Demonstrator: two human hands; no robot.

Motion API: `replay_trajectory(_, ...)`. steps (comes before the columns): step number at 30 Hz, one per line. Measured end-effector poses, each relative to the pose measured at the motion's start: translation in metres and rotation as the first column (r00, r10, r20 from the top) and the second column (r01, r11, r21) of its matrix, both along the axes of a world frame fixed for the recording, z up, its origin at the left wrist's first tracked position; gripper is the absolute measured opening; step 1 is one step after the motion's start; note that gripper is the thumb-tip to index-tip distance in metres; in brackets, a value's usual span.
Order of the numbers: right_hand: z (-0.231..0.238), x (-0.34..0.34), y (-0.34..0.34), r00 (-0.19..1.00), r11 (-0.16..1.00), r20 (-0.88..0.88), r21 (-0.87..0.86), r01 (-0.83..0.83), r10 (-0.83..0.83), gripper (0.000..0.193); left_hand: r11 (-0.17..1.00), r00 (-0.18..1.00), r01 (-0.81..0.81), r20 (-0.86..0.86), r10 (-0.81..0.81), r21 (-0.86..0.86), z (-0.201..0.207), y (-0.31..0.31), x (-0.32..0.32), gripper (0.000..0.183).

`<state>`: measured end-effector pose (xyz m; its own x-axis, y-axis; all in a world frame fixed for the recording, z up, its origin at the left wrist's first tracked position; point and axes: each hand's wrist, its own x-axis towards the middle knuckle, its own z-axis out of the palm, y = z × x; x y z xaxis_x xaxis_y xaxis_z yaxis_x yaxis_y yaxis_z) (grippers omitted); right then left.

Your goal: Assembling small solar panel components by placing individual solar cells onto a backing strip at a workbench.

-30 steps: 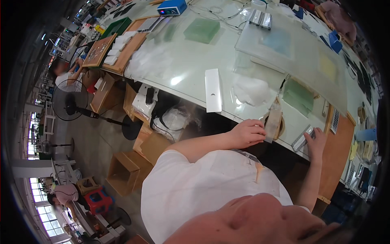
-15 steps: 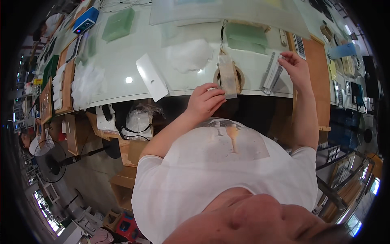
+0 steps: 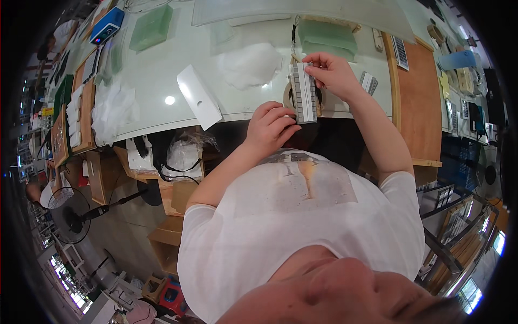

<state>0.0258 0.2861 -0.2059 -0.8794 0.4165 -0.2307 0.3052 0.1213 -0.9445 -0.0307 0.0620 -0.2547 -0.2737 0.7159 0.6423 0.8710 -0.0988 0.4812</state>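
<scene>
A long flat strip [image 3: 305, 100] with grey segmented edges and a white middle lies lengthwise over a narrow beige block, near the table's front edge. The strip hides most of that block. My right hand [image 3: 330, 74] pinches the strip's far end between thumb and fingers. At the near end, the curled fingers of my left hand [image 3: 271, 125] touch the left edge of the strip and block; their exact hold is partly hidden. Beneath lies a ring-shaped tan roll [image 3: 287, 96], mostly covered. Several more segmented strips [image 3: 368, 83] rest on the table to the right.
A white folded box-like piece [image 3: 198, 97] and a white fluffy heap [image 3: 251, 65] lie left of the strip. Green sheets [image 3: 328, 40] are stacked behind it. A wooden board [image 3: 418, 102] stands right; a blue device [image 3: 108, 26] sits far left.
My right hand has moved left from the pile of strips and brought one strip over the beige block. My left hand has stayed beside the block's near end.
</scene>
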Motion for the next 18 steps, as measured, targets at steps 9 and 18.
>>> replay_trajectory(9, -0.0028, -0.0049, -0.0038, 0.999, 0.999, 0.037, -0.029, 0.023, -0.022, 0.021, 0.999, 1.0, 0.018, 0.015, -0.018, -0.035, 0.0033, 0.0037, -0.0051, 0.028)
replay_trajectory(18, -0.0022, -0.0064, -0.0044, 0.998, 1.0, 0.059, -0.003, 0.022, -0.021, 0.021, 0.999, 1.0, 0.028, -0.004, -0.028, -0.036, 0.0061, 0.0068, -0.0043, 0.023)
